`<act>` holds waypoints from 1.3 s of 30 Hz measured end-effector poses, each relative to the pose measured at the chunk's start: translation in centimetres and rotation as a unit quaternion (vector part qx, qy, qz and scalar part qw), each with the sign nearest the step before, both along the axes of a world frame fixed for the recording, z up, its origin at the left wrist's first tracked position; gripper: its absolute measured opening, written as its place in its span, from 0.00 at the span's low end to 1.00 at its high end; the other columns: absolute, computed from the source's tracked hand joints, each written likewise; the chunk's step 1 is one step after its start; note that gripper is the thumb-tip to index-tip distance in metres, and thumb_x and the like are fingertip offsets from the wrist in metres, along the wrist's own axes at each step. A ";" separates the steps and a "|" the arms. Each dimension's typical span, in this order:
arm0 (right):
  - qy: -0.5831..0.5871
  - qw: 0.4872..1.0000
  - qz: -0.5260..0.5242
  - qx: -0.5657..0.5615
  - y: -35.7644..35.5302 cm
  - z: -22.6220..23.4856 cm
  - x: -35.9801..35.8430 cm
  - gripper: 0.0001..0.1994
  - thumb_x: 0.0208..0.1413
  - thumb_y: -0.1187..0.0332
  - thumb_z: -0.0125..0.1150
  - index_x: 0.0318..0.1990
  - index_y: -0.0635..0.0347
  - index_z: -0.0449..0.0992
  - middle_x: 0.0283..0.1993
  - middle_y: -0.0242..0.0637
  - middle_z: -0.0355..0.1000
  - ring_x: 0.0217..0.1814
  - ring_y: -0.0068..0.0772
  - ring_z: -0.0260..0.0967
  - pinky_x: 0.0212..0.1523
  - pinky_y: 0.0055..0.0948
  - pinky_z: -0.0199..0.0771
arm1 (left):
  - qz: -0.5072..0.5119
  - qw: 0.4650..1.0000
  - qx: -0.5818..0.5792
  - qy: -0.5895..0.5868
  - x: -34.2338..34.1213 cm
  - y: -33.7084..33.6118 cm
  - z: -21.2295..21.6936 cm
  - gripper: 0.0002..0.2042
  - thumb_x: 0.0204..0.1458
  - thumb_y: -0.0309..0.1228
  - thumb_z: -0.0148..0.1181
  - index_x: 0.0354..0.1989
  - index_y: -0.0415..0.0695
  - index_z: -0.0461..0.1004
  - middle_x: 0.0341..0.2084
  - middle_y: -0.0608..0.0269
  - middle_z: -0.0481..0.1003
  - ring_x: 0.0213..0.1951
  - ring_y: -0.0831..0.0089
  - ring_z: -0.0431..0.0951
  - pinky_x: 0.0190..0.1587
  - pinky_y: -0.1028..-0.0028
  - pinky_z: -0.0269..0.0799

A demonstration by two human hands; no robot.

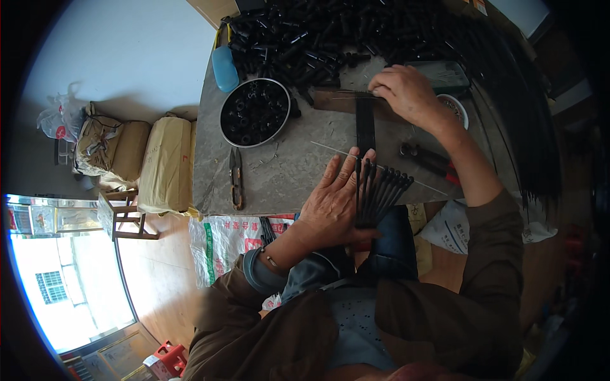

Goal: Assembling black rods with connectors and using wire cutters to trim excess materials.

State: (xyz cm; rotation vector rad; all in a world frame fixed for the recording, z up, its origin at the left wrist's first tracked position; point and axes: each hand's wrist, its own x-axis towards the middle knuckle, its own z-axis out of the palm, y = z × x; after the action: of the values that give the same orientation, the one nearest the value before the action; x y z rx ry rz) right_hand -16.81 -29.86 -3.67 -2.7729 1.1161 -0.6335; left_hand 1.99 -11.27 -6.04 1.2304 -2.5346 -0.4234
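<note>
My left hand [333, 202] lies flat at the table's front edge, fingers stretched out. Against its right side is a fan of slim black strips [386, 187] with rounded, looped-looking ends. A thin metal rod [427, 187] runs slantwise by those ends and passes at my left fingertips. Beyond the fingertips, a flat black band [365, 127] reaches away across the table. At its far end my right hand [406, 92] is closed in a pinch on thin metal wires [348, 97], which point left over a brown strip [333, 103]. How many wires it holds, I cannot tell.
A round bowl [221, 120] of black parts and dark scissors [236, 179] are on the left. Black tubular pieces [311, 38] heap at the back, near a light-blue object [225, 68]. Pliers [429, 162], a small white bowl [462, 109] and long black strips [502, 82] are rightward.
</note>
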 end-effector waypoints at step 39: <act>0.275 0.659 0.243 0.656 20.0 1.0 2.6 0.11 0.55 0.65 0.59 0.37 0.67 0.76 0.30 0.42 0.78 0.28 0.32 0.76 0.33 0.28 0.75 | 0.047 0.912 0.372 0.164 1.1 12.1 1.1 0.10 0.54 0.31 0.57 0.38 0.36 0.75 0.24 0.53 0.76 0.22 0.64 0.78 0.26 0.70 0.73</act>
State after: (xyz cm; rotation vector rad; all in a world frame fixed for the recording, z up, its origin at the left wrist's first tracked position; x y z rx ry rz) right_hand -14.17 -9.85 -2.64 -1.6762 0.3936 0.8503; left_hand 3.13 0.87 -4.91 1.3425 -2.0523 -1.5294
